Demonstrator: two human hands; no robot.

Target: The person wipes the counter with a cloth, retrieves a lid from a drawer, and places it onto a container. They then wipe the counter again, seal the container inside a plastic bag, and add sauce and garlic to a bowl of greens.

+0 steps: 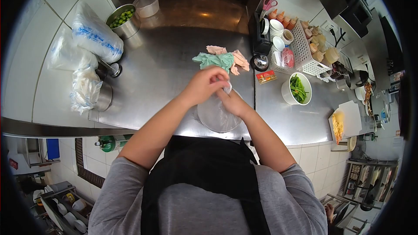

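Note:
My left hand (207,85) and my right hand (230,101) meet above the steel counter (161,69), near its front edge. The fingers of both are closed around the gathered white top (227,88) of a clear plastic bag. Below them, the round, see-through body of the bag (217,115) rests on the counter; what is inside is hard to make out. Just beyond my hands lie a crumpled green cloth (215,61) and a pink cloth (240,62).
Stacked plastic bags (96,37) and a metal pot of green limes (123,19) stand left. On the right are a white bowl of green vegetables (297,88), a basket (307,50) of bottles, a bell (260,62) and an open takeout box (348,117).

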